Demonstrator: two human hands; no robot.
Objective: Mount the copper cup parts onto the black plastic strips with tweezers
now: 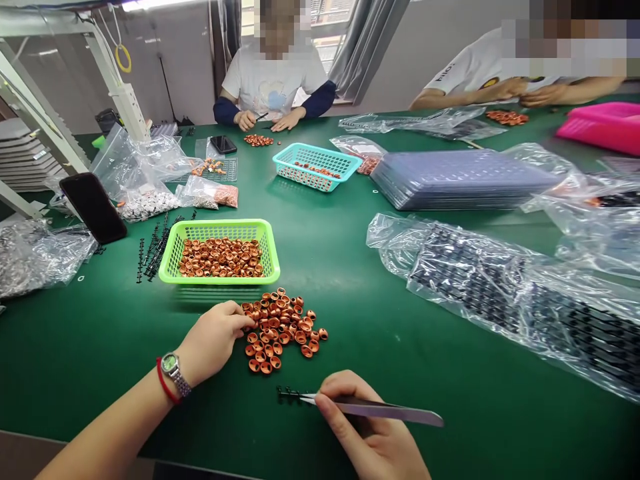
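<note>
My left hand, with a watch and a red cord at the wrist, reaches to the left edge of a loose pile of small copper-coloured cups. Its fingers are drawn together against the cups; what is between the fingertips is hidden. Lower right, my right hand is closed around metal tweezers. The tweezers' tips point left and meet a short black notched strip just above the table. Behind the pile, a green basket holds many more of these cups.
Black strips lie left of the basket, near a phone. At right are a plastic bag of black strips and stacked clear trays. A blue basket stands farther back. Two people sit across the green table.
</note>
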